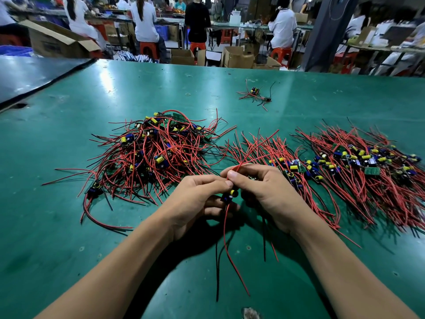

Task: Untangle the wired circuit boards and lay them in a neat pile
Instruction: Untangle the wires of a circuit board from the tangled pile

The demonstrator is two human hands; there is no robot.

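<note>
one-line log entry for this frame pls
phase: untangling | left hand: holds wired board | right hand: pinches red wires | tangled heap: left | neat pile: right

Our fingers cover most of the held board — only a yellow can and a blue part peek out between the left hand and the right hand. Whether the red lead pinched by the right thumb joins that board, we cannot trace. The far cluster is too small to count. The right-hand pile blurs toward the frame edge — cut off there.
</note>
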